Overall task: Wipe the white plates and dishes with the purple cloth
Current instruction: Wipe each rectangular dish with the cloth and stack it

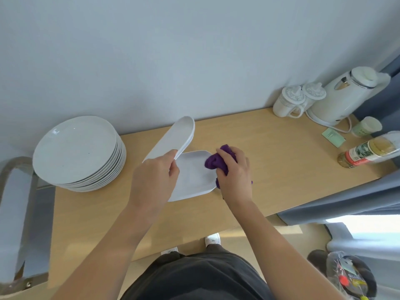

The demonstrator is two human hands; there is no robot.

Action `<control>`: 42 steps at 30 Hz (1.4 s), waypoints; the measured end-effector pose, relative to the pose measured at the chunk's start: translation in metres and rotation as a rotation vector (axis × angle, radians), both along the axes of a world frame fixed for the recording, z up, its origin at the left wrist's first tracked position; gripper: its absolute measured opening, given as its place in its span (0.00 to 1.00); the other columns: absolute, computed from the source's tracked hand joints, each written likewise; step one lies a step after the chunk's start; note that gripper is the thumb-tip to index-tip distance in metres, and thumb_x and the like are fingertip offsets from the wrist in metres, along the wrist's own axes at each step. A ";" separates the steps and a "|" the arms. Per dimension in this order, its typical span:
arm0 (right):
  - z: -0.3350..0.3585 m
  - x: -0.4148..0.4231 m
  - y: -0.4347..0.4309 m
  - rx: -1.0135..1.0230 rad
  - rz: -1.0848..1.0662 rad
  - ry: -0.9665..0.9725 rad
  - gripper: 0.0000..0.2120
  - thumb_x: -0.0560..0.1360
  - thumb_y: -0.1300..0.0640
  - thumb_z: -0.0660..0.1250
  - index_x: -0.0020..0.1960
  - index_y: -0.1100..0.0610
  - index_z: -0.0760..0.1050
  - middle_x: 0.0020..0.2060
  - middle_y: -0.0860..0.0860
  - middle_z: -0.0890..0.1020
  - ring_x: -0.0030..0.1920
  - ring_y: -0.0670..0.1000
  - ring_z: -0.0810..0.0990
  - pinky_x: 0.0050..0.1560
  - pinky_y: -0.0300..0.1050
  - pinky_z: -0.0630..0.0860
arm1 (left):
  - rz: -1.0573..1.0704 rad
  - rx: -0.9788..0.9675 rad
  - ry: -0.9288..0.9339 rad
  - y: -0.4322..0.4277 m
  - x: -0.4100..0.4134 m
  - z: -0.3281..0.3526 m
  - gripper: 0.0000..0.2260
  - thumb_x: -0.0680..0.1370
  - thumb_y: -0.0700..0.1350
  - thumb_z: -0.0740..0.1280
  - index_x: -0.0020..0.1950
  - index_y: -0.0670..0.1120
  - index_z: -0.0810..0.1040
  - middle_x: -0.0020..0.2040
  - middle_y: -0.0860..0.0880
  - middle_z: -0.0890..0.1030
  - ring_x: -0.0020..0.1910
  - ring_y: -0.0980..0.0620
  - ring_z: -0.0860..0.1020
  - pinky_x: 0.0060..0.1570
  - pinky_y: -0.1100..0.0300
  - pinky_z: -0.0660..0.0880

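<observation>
Cloth grip: the fingers (pixel 225 156) of the right hand (pixel 234 169) are curled tight round the bunched purple cloth (pixel 213 161), pressing it onto the far right part of the flat plate (pixel 192 178).
Dish grip: the left hand (pixel 153 178) pinches the near end of the oblong dish (pixel 173 138), lifted clear and tilted.
Line of the dish: its long axis runs from the left hand up and away toward the wall, the inner face turned up and rightward, the cloth just to its right.
Plate beneath: the flat plate lies on the tabletop (pixel 270 152) between the two hands.
Waiting stack: the stack of round plates (pixel 75 148) stands well to the left, untouched by either hand.
Next move: likely a short leftward, upward sweep of the cloth into the raised dish; the right hand is the nearer.
</observation>
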State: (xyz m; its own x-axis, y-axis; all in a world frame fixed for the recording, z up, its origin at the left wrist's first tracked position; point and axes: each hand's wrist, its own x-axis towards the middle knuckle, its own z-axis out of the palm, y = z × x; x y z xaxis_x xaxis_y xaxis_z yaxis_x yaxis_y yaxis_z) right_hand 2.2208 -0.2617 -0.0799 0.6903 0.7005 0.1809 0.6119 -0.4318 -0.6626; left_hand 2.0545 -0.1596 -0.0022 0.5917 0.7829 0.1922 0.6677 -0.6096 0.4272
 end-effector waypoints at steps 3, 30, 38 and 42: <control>-0.013 0.005 -0.008 -0.243 -0.050 0.031 0.25 0.72 0.65 0.66 0.68 0.51 0.76 0.71 0.49 0.69 0.67 0.57 0.67 0.64 0.59 0.69 | -0.050 0.052 0.030 -0.002 0.004 -0.004 0.07 0.73 0.33 0.70 0.49 0.42 0.82 0.23 0.49 0.65 0.20 0.43 0.65 0.20 0.57 0.66; 0.022 0.219 -0.057 0.239 -0.364 0.652 0.14 0.81 0.62 0.63 0.65 0.57 0.77 0.56 0.50 0.81 0.55 0.49 0.82 0.40 0.42 0.83 | 0.222 -0.544 -0.285 -0.021 0.187 -0.051 0.07 0.79 0.49 0.68 0.56 0.52 0.77 0.54 0.51 0.80 0.49 0.50 0.80 0.55 0.48 0.78; -0.011 0.298 -0.067 0.163 -0.349 0.622 0.13 0.81 0.60 0.64 0.64 0.53 0.79 0.54 0.46 0.82 0.48 0.47 0.83 0.44 0.47 0.84 | 0.378 -0.867 -0.373 -0.029 0.264 -0.082 0.06 0.74 0.39 0.73 0.49 0.47 0.83 0.39 0.49 0.85 0.37 0.55 0.84 0.42 0.65 0.77; -0.034 0.328 -0.062 0.014 -0.322 0.499 0.14 0.80 0.59 0.65 0.64 0.51 0.79 0.55 0.46 0.80 0.50 0.43 0.78 0.56 0.45 0.77 | 0.406 -0.861 -0.314 -0.030 0.294 -0.102 0.07 0.74 0.38 0.73 0.46 0.51 0.81 0.40 0.50 0.85 0.41 0.53 0.84 0.48 0.60 0.79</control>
State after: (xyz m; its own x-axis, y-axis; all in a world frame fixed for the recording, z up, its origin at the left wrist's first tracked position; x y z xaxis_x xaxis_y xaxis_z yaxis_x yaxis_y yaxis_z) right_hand 2.5491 -0.3234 -0.1139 0.8715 0.4418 -0.2127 0.0643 -0.5330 -0.8437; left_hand 2.3485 -0.1894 -0.1038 0.2685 0.8603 -0.4334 0.5383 0.2392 0.8081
